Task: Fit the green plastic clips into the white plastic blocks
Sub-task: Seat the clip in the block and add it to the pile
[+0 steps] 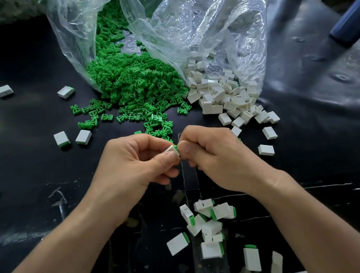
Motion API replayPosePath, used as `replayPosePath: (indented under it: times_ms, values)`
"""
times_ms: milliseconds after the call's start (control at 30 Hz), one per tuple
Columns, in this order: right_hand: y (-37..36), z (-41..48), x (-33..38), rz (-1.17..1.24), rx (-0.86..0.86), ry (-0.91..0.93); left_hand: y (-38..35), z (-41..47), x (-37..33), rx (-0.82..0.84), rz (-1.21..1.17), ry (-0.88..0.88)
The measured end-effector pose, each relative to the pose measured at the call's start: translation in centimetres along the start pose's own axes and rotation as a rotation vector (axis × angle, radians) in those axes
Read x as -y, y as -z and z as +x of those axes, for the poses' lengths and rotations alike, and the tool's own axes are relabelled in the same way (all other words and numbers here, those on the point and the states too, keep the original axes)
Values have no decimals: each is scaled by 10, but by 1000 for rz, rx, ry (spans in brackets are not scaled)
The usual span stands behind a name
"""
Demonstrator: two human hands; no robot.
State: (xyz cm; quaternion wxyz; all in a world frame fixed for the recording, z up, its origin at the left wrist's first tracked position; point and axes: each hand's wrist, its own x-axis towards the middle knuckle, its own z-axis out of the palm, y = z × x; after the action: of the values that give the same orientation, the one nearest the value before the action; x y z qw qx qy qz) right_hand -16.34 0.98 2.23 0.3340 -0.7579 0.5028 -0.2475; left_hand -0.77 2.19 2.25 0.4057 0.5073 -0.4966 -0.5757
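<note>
Here left hand point(132, 166) pinches block point(171, 149), right hand point(214, 157) clip point(175, 147)

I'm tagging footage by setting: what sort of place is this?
Likely a small assembly workbench: clear plastic bags spilling green plastic clips and white plastic blocks onto a black table.

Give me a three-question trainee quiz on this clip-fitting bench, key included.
1. True or false: the left hand holds a white block and the right hand a green clip.
2. Where does the heap of finished blocks lie? A nearest the person; B far left; C far right.
3. Fill in: the loose green clips spill from a clear plastic ____.
Key: 1 true; 2 A; 3 bag.
</note>
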Motion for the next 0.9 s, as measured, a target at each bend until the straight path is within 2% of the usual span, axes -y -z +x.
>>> replayPosePath:
  times_ms: [300,500,600,700,800,900]
  values:
    - [6,0,2,-263,93,160,2,-1,4,52,190,-91]
    - [8,0,1,-296,126,212,2,-1,5,107,208,-112]
    - [7,0,-3,-152,16,144,3,1,2,101,81,-121]
    - [8,0,-2,190,-11,-19,2,3,1,72,-48,-106]
    - [9,0,-1,433,46,-175,0,4,2,50,-119,-112]
    - [1,0,5,663,216,-272,1,4,3,76,-174,-116]
